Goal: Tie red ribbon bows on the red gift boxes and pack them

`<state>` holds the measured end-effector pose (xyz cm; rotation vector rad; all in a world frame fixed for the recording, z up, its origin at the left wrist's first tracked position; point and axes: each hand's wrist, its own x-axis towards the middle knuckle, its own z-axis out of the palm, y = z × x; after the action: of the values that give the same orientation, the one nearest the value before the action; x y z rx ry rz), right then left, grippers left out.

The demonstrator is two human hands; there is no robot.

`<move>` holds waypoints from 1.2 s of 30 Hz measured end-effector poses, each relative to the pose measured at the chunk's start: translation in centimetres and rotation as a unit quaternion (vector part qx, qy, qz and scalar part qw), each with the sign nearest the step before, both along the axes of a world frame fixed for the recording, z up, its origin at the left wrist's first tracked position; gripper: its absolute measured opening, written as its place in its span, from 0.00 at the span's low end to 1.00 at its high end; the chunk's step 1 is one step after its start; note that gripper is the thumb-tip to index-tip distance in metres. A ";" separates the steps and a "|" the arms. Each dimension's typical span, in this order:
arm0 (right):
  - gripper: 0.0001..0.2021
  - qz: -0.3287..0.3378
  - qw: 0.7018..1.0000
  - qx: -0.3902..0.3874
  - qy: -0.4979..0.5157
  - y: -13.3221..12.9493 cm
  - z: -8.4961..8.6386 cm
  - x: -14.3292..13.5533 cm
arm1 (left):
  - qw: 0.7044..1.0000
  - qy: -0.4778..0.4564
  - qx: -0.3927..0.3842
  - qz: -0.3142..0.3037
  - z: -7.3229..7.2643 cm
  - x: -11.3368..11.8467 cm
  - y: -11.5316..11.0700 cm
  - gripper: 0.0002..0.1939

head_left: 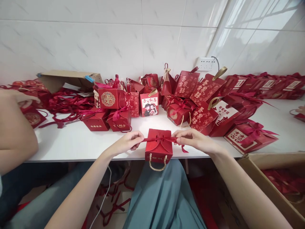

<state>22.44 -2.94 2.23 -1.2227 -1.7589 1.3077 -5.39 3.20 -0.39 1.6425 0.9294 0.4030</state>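
Observation:
Directly in front of me a small red gift box (152,147) sits at the table's front edge, its rope handle (157,168) hanging toward my lap. A dark red ribbon (164,139) runs through the slots in its top and is crossed at the middle. My left hand (133,140) pinches the ribbon on the left side of the box. On the other side, my right hand (190,139) grips the ribbon's right part, and a short tail droops beneath those fingers. Both stretches look pulled out sideways, level with the box top.
Finished-looking red gift boxes (114,98) are stacked behind, with more gift bags (207,86) at right. A cardboard box (69,76) stands amid loose ribbons. Another carton (264,159) is at lower right. A co-worker's arm (16,127) rests at left; a power strip (205,63) is on the wall.

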 end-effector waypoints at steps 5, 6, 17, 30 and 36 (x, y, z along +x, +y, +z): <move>0.11 -0.007 0.997 0.041 0.059 0.1 0.8 -1.5 | 0.990 0.037 0.128 -0.046 2.2 -0.1 -0.4 0.12; 0.10 -0.009 0.996 0.045 0.073 0.2 0.7 -1.9 | 0.986 0.047 0.153 -0.055 2.4 -0.1 -0.3 0.11; 0.11 -0.100 0.979 0.174 0.040 1.5 -1.6 -5.6 | 0.977 0.078 0.192 -0.056 4.0 0.4 -0.9 0.15; 0.03 -0.147 0.970 0.188 0.040 1.9 -2.5 -6.4 | 0.917 0.248 0.305 -0.062 7.0 0.9 -2.1 0.13; 0.09 -0.160 0.974 0.151 0.058 1.8 -2.5 -6.8 | 0.851 0.282 0.425 -0.122 8.2 1.9 -2.1 0.15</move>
<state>15.67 -1.12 -0.23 -1.1697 -1.5331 0.8717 -3.54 1.12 7.84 2.7680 1.0039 0.1424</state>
